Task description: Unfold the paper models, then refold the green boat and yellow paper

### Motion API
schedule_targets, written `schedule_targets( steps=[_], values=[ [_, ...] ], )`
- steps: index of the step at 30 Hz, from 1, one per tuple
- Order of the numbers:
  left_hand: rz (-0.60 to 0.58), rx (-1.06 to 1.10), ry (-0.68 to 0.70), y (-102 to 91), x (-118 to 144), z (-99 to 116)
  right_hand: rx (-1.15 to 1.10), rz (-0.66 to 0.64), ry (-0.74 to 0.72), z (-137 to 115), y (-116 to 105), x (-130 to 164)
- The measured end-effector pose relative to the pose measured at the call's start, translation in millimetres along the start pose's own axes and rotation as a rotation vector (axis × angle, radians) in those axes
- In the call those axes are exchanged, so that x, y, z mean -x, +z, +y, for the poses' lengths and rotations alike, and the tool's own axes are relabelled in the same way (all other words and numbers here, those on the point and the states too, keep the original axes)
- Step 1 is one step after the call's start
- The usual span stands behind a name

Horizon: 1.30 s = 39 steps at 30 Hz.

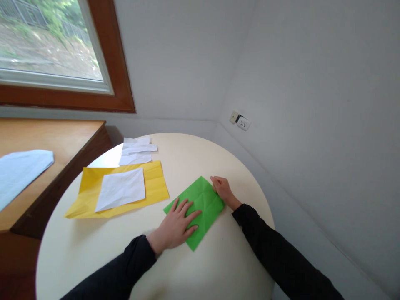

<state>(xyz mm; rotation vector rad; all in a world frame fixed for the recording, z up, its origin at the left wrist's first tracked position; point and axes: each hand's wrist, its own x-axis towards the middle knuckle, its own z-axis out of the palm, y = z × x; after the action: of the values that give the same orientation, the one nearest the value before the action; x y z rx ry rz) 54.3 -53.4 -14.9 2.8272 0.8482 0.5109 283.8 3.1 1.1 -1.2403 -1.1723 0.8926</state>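
Note:
A sheet of green paper lies turned cornerwise on the round table, with crease lines across it. My left hand rests flat on its left part, fingers spread. At the paper's upper right edge is my right hand, its fingers curled and closed against that edge. Whether the edge is pinched or only pressed is hard to see, as the curled fingers hide it.
Left on the white round table lies yellow paper with a white sheet on top. Several white paper pieces are behind it. A wooden ledge bears pale blue cloth or paper. Walls stand behind and right.

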Motion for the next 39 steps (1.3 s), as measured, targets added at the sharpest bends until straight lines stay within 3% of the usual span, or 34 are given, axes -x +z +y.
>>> schedule_targets(
  steps=[6, 9, 14, 18, 25, 29, 32, 36, 39],
  values=[
    [0.235, 0.124, -0.114, -8.5, -3.8, -2.9, -0.038, 0.005, -0.091, -55.7, 12.5, 11.4],
    [0.352, 0.192, -0.173, -12.9, -4.3, -4.9, -0.133, -0.114, -0.102, -67.7, 31.3, 30.1],
    [0.468, 0.33, -0.298, -20.0, -3.5, -10.5, -0.135, -0.27, 0.119, -39.0, 55.8, 55.1],
    [0.524, 0.424, -0.375, -25.3, -3.7, -17.3, -0.154, -0.288, 0.134, -19.5, 61.7, 68.9],
    [0.58, 0.463, -0.397, -26.2, -4.1, -19.6, -0.074, -0.348, 0.071, -12.9, 75.2, 93.7],
    [0.607, 0.456, -0.39, -26.2, -3.4, -19.8, 0.098, -0.4, -0.024, -14.3, 79.6, 98.7],
    [0.612, 0.457, -0.39, -27.6, -2.7, -20.1, 0.284, -0.416, -0.177, -24.4, 77.2, 102.2],
    [0.632, 0.456, -0.397, -29.1, -2.6, -19.5, 0.868, -0.423, -0.52, -41.8, 73.6, 111.8],
    [0.644, 0.458, -0.388, -28.9, -2.9, -19.0, 1.241, -0.364, -0.523, -48.6, 72.3, 118.1]
  ],
)
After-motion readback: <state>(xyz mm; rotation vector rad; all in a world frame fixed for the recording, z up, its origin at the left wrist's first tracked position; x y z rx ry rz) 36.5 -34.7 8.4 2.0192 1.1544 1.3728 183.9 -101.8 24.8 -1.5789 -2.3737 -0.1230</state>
